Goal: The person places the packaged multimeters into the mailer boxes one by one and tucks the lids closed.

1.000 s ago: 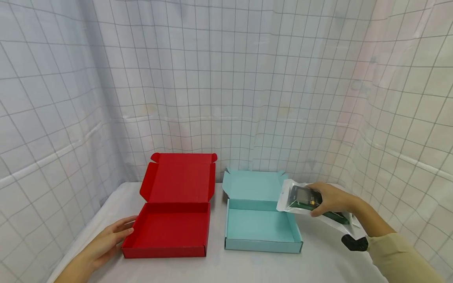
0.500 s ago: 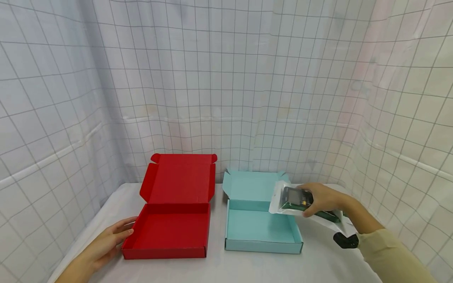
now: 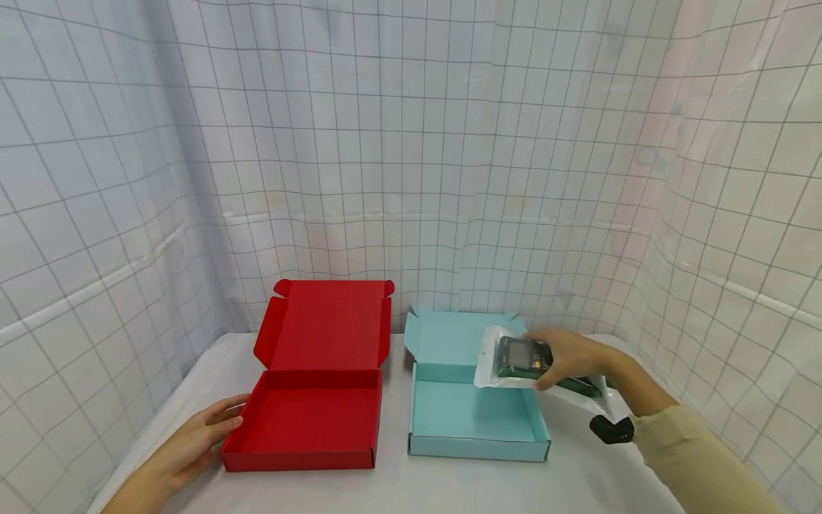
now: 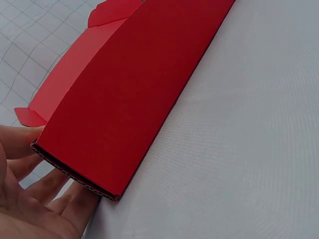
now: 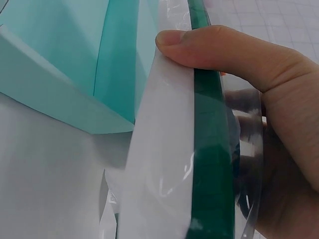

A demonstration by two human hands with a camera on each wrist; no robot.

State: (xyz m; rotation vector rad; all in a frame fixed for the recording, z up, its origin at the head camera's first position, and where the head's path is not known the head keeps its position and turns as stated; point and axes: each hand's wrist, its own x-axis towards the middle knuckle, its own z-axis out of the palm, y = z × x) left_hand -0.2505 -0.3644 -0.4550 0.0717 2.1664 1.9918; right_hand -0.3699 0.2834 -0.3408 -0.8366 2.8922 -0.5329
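In the head view, my right hand [image 3: 571, 357] grips a bagged electronic device [image 3: 523, 357] with a dark screen and green body. The bag is clear with white backing and hangs above the right side of the light-blue box [image 3: 478, 447]. In the right wrist view, my thumb [image 5: 199, 45] presses the white backing; the fingers are partly hidden behind the clear plastic. My left hand [image 3: 193, 442] rests at the left side of the red box [image 3: 298, 460], its fingers extended along the wall. In the left wrist view, the fingers [image 4: 47, 186] lie beside the box's corner.
Both boxes stand with lids raised on a white-covered table [image 3: 437, 492]. Gridded white curtains [image 3: 424, 178] enclose the back and sides. A strip of plastic with a green edge [image 5: 110, 209] shows low in the right wrist view; I cannot tell what it belongs to.
My right hand has moved left with the bagged device, bringing more of it above the light-blue box. The left hand and both boxes stay where they were.
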